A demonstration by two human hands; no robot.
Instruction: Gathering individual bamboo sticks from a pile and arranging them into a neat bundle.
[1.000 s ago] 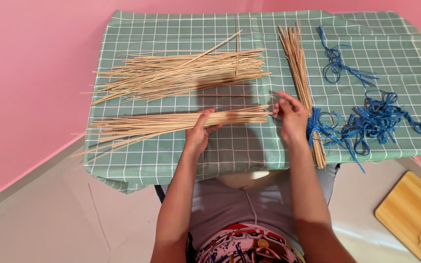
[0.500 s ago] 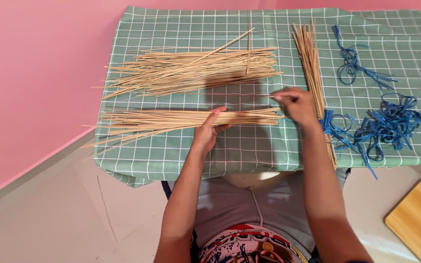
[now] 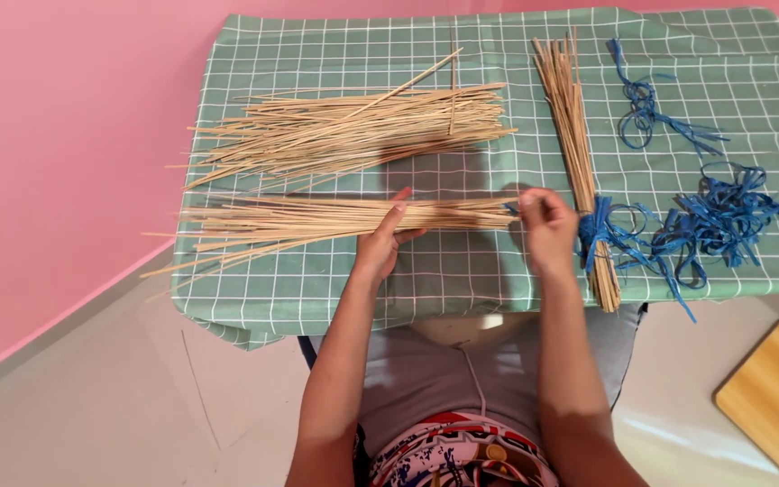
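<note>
Head view | one tan stick bundle (image 3: 579, 153) tied with blue ribbon (image 3: 599, 227) | second bundle (image 3: 335, 219) clasped by left hand (image 3: 380, 245), untied | right hand (image 3: 545, 225) pinched at its end | loose stick pile (image 3: 353, 131) left

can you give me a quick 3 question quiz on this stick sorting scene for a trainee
1. True or false: the left hand rests on the near pile of sticks.
2. Multiple choice: what ties the bundle lying beside the right hand? A) red wire B) blue strips C) white tape
3. Short answer: what covers the table?

Key
1. True; its fingers lie over the pile near its middle.
2. B; a blue strip tie wraps the bundle, with more loose blue strips to the right.
3. A green checked cloth.
</note>
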